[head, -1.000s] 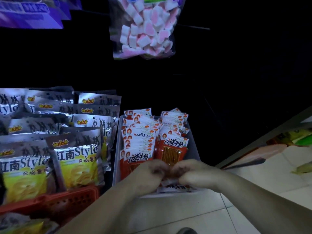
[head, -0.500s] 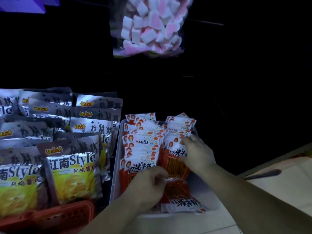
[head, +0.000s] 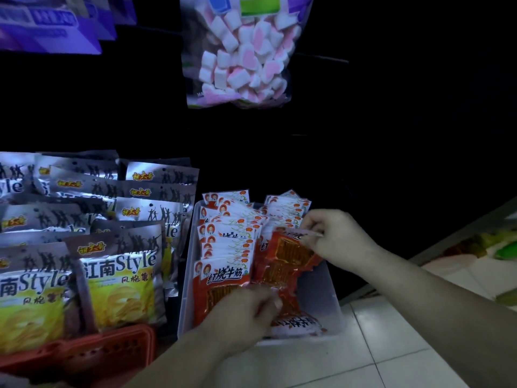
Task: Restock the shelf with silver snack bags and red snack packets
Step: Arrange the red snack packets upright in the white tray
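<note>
Red snack packets (head: 226,236) stand in two rows inside a clear plastic bin (head: 186,275) on the bottom shelf. My right hand (head: 333,233) pinches the top edge of a red packet (head: 291,256) in the right row. My left hand (head: 246,315) grips the lower end of red packets near the bin's front. One packet (head: 299,323) lies flat at the front of the bin. Silver snack bags (head: 120,275) with yellow chip pictures fill a red basket (head: 112,348) to the left.
A bag of pink and white marshmallows (head: 240,57) hangs above the bin. Purple packages (head: 50,23) hang at the top left. White floor tiles (head: 363,345) lie in front, and colourful packaging (head: 498,247) shows at the far right.
My right hand has moved from the front of the bin up to the right row and lifted a packet's top edge. My left hand stays low at the front.
</note>
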Tool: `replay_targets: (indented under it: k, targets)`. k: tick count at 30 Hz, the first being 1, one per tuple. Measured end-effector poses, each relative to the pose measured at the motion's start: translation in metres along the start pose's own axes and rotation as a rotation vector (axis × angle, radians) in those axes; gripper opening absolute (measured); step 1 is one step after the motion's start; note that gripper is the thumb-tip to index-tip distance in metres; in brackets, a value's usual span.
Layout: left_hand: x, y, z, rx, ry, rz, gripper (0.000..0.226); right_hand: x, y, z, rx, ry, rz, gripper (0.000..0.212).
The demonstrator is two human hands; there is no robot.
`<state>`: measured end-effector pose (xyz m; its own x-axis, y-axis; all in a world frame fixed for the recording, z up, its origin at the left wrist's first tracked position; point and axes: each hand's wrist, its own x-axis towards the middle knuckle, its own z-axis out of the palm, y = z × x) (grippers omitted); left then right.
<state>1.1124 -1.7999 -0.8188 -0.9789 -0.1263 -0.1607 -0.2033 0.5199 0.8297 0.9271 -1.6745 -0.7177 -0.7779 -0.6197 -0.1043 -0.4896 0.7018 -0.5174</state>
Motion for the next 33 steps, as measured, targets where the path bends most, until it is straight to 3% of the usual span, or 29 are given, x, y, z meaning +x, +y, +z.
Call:
replay_targets:
  k: [2,4,7,11,15,19,22,26,28,31,33]
  targets:
    - [-0.001,0.014,-0.014,-0.105,0.328,0.015,0.014,-0.016,-0.018,-0.014,0.098,-0.038,-0.038,0.026]
    - [-0.005,0.036,-0.031,-0.302,0.441,0.013,0.025,-0.033,-0.039,-0.031,0.232,-0.069,-0.042,0.019]
    - [-0.011,0.065,-0.049,-0.545,0.333,0.037,0.032,-0.057,-0.059,-0.047,0.427,-0.016,0.016,0.022]
    - [-0.026,0.092,-0.06,-0.749,0.328,0.081,0.041,-0.089,-0.078,-0.051,0.694,0.201,0.174,0.06]
    - [-0.04,0.099,-0.067,-0.794,0.377,0.078,0.063,-0.121,-0.096,-0.048,0.716,0.12,0.147,0.071]
    - [-0.048,0.1,-0.066,-0.705,0.426,0.05,0.074,-0.13,-0.1,-0.038,0.641,0.254,0.089,0.073]
    - [-0.05,0.104,-0.062,-0.608,0.514,-0.005,0.071,-0.128,-0.099,-0.03,0.687,0.268,0.087,0.062]
    - [-0.05,0.1,-0.063,-0.137,0.589,0.035,0.074,-0.123,-0.102,-0.023,0.703,0.214,0.082,0.064]
    - [-0.05,0.109,-0.064,-0.094,0.547,0.114,0.065,-0.123,-0.104,-0.026,0.732,0.198,0.078,0.062]
    - [-0.053,0.126,-0.065,-0.49,0.391,0.084,0.056,-0.126,-0.108,-0.035,0.87,0.08,0.09,0.038]
    - [-0.054,0.131,-0.065,-0.699,0.31,0.03,0.05,-0.128,-0.108,-0.04,0.983,-0.012,0.106,0.035]
